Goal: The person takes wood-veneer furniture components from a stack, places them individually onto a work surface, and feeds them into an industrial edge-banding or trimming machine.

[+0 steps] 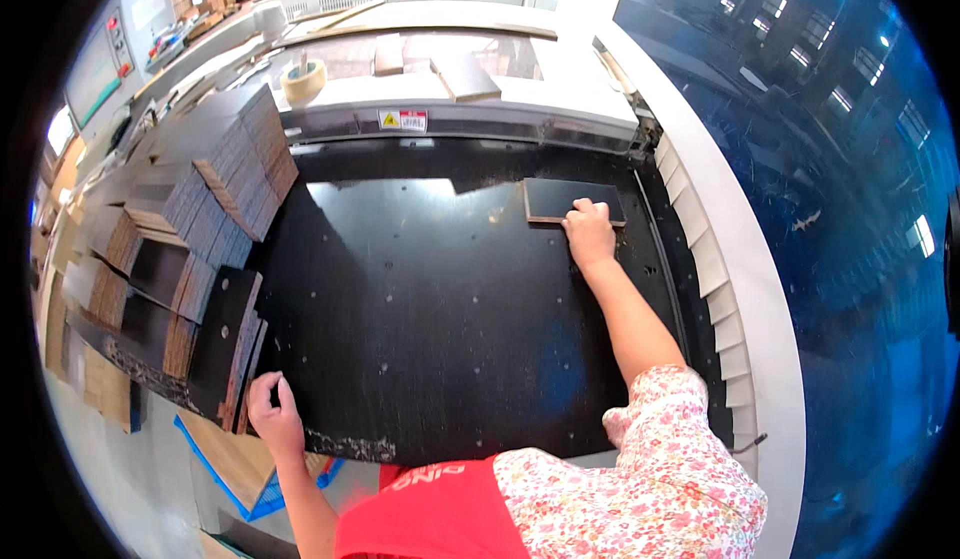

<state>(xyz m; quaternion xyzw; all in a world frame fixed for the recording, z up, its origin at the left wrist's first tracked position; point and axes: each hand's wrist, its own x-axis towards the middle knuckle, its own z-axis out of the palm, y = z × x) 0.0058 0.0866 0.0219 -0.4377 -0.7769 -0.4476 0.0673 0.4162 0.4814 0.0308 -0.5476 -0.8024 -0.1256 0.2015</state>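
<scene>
head cam | 1 view, fisheye | looks down, close over black machine table (420,289)

Person's body enters from the lower edge of the frame. Torso, lower centre: red apron (440,514) with light lettering along its upper hem, partly legible only. Beneath it, a short-sleeved top (650,479) in white with a dense small floral print of red, pink and orange. The sleeve ends near the right elbow, lower right of centre. Both forearms are bare from there down. Left hand (275,414), lower left, and right hand (588,234), upper right of centre: no gloves, rings or watch discernible.
</scene>
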